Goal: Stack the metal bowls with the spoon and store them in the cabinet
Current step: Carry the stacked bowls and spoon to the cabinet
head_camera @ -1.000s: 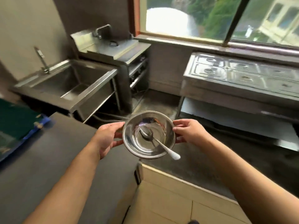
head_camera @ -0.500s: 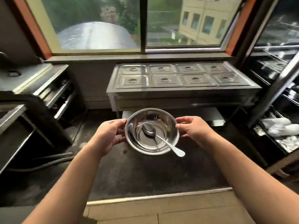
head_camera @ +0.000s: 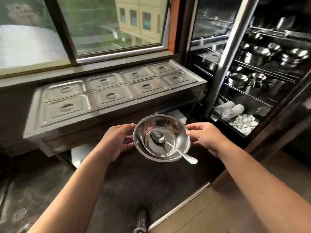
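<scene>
I carry the stacked metal bowls in front of me at chest height, held level over the dark floor. A metal spoon lies inside, its handle sticking out over the near right rim. My left hand grips the left rim and my right hand grips the right rim. The cabinet stands open at the right, its wire shelves holding several shiny steel bowls and pots.
A steel food warmer with several lidded pans runs under the window, just beyond the bowls. White cloths lie on the cabinet's lowest visible shelf. A vertical steel post marks the cabinet's front. My shoe shows on the dark floor beside a tan surface.
My view has swung right from the sinks past the food warmer, bringing the cabinet into view at close range. Both hands keep the same grip on the bowls and the spoon stays inside.
</scene>
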The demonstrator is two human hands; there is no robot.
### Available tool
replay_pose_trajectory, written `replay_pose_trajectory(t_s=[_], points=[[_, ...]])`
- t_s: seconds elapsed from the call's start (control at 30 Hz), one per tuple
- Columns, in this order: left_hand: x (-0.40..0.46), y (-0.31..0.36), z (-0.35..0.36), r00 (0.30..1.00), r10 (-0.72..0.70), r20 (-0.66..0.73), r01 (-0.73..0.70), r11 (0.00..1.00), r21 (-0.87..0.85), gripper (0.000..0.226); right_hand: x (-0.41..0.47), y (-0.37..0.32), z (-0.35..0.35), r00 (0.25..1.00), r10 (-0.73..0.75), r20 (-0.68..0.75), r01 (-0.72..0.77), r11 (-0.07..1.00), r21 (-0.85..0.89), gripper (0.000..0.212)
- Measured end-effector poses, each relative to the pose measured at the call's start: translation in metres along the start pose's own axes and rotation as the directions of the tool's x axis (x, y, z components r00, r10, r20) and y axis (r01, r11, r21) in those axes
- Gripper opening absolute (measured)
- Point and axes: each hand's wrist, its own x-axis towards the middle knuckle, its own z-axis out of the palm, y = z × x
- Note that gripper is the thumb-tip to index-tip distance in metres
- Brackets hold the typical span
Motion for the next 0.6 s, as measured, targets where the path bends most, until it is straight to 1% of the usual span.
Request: replay_pose_trajectory(t_s=[0.13,0.27,0.43,0.6], points=[[0.085,0.030,0.028,0.989,-0.047,0.141,0.043,0.999,0.029,0.018,0.051,-0.013,-0.022,0.992,0.050,-0.118,-0.040,0.996,0.085,0.021],[0.154,0.065,0.061,0.958,-0.092,0.273,0.080,0.995,0.058,0.019,0.092,-0.030,-0.043,0.970,0.076,-0.232,-0.052,0.993,0.108,0.031],[0.232,0.105,0.108,0.920,-0.036,0.390,-0.004,0.995,0.100,0.024,0.131,-0.049,-0.067,0.926,0.104,-0.364,-0.045,0.985,0.167,0.037],[0.292,0.129,0.158,0.852,-0.059,0.520,-0.031,0.986,0.164,0.021,0.156,-0.052,-0.096,0.874,0.135,-0.467,-0.043,0.978,0.203,0.040]])
